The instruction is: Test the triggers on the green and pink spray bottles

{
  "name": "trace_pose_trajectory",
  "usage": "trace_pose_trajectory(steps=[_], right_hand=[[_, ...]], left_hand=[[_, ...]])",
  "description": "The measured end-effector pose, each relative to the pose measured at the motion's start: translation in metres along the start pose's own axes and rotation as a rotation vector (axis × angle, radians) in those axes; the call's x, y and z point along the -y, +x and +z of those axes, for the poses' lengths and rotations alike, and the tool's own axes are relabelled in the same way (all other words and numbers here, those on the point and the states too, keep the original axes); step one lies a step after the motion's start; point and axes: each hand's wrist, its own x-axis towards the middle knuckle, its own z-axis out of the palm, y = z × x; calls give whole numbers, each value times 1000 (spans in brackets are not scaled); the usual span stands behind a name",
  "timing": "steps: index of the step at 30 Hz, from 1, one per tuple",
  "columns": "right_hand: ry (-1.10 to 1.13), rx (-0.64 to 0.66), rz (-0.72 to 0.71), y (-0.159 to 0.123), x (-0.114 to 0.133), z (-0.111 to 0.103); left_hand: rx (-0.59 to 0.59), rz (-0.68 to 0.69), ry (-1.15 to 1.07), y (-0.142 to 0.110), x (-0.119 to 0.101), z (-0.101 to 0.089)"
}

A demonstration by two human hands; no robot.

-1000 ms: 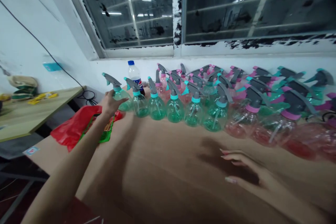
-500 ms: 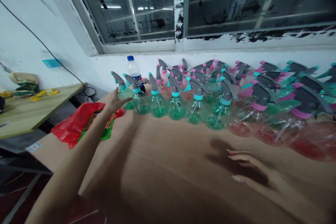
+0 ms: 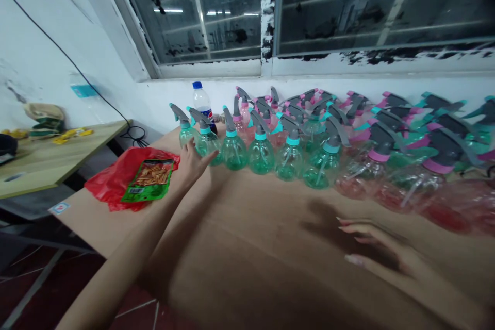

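My left hand (image 3: 192,164) reaches to the left end of a row of spray bottles, thumb spread away from the fingers. It is in front of the leftmost green spray bottle (image 3: 186,133) and the second green spray bottle (image 3: 209,145); whether it touches either I cannot tell. More green spray bottles, such as one (image 3: 261,157) in mid-row, have grey and turquoise trigger heads. Over the bare tabletop at the lower right hovers my right hand (image 3: 390,255), open with nothing in it. Nearest to it are pink spray bottles (image 3: 358,178) with grey and pink heads.
A green snack packet (image 3: 149,180) lies on a red plastic bag (image 3: 110,175) at the table's left. A cola bottle (image 3: 202,103) with a blue cap stands behind the row. Another table (image 3: 46,160), a black cable (image 3: 69,64) and windows (image 3: 201,15) surround this one.
My left hand has shifted right and slightly down along the front of the leftmost bottles, and the snack packet shows more fully. My right hand has hardly moved.
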Motion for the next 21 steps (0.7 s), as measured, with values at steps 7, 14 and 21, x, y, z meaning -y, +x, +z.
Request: trace_pose_trajectory(steps=[7,14,21], right_hand=[[-7,143,-34,-11,3,-8],[-30,168,9,-18,-9,-16],[41,153,64,-12,-9,-17]], left_hand=[[56,-80,44,11,0,11],[37,-80,14,5,-4,-7],[-20,-79,-150,-68,-15,-79]])
